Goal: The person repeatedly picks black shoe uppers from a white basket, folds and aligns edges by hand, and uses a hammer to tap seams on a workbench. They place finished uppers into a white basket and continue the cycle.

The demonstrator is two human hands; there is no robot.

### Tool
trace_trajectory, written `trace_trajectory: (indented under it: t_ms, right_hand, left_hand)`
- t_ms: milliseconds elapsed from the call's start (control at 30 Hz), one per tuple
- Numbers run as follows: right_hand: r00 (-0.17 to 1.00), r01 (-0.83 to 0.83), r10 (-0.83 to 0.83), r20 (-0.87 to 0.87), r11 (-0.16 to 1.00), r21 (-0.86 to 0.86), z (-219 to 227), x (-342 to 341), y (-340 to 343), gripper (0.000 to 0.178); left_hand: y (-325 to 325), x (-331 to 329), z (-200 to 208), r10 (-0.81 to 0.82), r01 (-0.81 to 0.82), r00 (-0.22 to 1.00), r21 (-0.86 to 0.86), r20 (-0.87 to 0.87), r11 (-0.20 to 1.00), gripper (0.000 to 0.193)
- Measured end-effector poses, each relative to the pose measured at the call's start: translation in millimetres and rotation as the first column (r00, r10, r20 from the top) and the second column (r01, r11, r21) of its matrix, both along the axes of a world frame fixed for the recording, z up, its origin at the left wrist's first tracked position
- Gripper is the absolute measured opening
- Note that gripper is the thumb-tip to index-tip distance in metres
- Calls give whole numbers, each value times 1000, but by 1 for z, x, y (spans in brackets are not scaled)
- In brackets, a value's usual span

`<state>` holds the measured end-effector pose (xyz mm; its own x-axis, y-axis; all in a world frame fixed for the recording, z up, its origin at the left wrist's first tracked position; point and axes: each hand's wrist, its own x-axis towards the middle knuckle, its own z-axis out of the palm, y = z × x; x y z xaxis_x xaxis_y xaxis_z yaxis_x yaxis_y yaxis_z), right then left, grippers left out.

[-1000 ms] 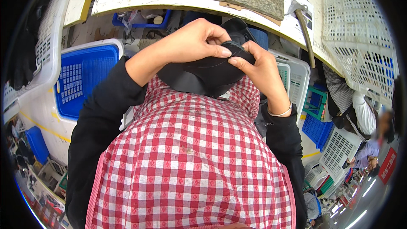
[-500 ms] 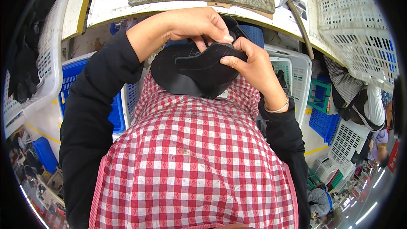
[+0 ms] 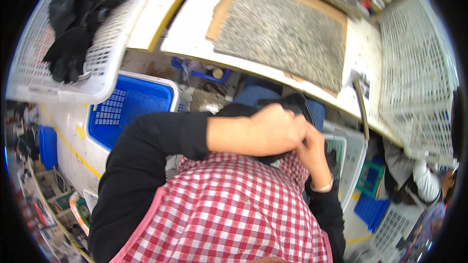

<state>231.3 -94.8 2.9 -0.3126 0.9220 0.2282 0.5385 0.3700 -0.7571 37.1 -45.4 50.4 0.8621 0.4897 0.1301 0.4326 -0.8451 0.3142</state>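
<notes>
Over my lap my left hand [image 3: 275, 129] and my right hand [image 3: 312, 148] come together, both closed with the fingers curled. Between and beneath them they grip a black leather piece [image 3: 270, 158], shaped like a shoe upper. Only its lower edge shows under my left hand; the rest is hidden by the hands. My left forearm lies across in front of it. Other black material [image 3: 295, 107] shows just beyond my fingers, too blurred to make out.
Ahead is a white workbench [image 3: 187, 31] with a mottled grey slab [image 3: 282, 34] on cardboard and a hammer [image 3: 361, 107]. A white basket [image 3: 109, 58] of black pieces is at the left, a blue tub [image 3: 141, 112] below it. Another white basket [image 3: 414, 73] stands right.
The view has swung left and now takes in more of the bench and blue tub. My left hand has come across onto my right, covering most of the leather piece that was spread in plain sight.
</notes>
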Motion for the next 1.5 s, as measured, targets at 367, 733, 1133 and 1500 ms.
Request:
trace_trajectory:
  t_ms: [367,733,1133,1500]
  right_hand:
    - [999,-34,33,21,996,84,98,1,7,20]
    - [1000,4,-5,-13,998,-65,0,-17,93,51]
    - [518,451,-420,745,874,180,-98,225,144,65]
    - [830,523,-515,214,852,23,-29,170,131,24]
  left_hand:
    - [-27,-80,-8,421,-106,676,-486,604,867,13]
    - [148,-187,48,308,-641,764,611,567,464,17]
    - [194,-71,-27,-21,-236,924,614,381,753,33]
    - [200,-97,-41,750,-742,661,117,-38,660,95]
